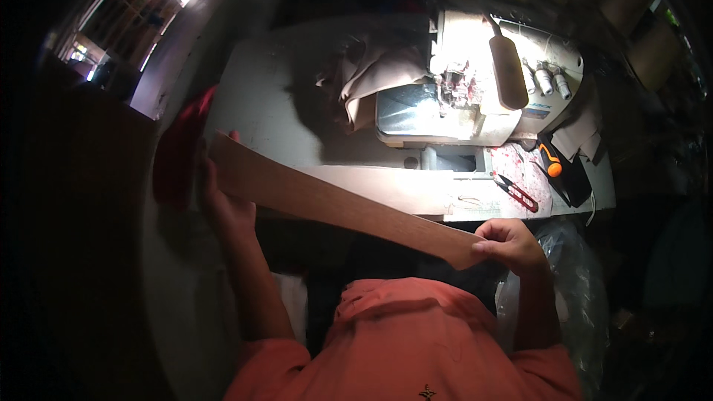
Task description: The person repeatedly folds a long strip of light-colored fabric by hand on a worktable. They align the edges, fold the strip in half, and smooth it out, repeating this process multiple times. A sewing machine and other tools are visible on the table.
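Observation:
A long, tan strip of what looks like fabric (342,206) stretches slantwise between my two hands in front of the table. My left hand (229,204) grips its wide end at the upper left, though shadow and the strip itself cover some of the fingers. At the narrower, lower end, my right hand (512,245) pinches the corner between thumb and fingers. Beyond the strip stands a white sewing machine (546,115), brightly lit around its needle area. A pale flat piece (379,182) lies along the table's front edge, partly behind the strip.
Crumpled beige fabric (379,78) is heaped left of the machine. Red-handled thread snips (520,194) and an orange-and-black tool (552,162) lie at the table's right. A dark red cloth (178,156) hangs at the left. Clear plastic (568,275) sits beside my right arm.

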Tool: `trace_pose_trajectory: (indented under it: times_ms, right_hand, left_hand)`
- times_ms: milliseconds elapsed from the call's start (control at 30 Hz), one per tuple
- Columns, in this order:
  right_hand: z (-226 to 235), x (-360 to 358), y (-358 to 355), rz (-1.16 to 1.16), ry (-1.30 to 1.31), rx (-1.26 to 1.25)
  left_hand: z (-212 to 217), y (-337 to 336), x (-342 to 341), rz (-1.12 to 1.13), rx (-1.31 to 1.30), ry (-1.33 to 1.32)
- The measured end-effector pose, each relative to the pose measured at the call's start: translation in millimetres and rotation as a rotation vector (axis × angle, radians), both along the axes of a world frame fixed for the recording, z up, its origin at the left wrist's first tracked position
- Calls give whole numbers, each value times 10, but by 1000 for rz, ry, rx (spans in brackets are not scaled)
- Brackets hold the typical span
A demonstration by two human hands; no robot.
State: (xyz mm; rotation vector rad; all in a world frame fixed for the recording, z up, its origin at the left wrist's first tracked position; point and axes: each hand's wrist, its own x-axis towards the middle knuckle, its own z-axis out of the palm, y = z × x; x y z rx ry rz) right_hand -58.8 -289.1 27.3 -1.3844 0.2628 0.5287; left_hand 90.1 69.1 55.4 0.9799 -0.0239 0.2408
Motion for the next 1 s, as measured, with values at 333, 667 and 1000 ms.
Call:
trace_pose_trajectory:
  times_ms: [333, 667, 1000]
  right_hand:
    - [-78, 671, 856, -233, -143, 511]
    - [105, 476, 757, -139, -367, 238]
    - [527, 632, 650, -63, -376, -38]
  left_hand:
    - [-54, -906, -351, -206, 585, -202]
    - [-175, -1237, -432, -674, 821, -321]
    - [377, -1209, 18, -1024, 949, -222]
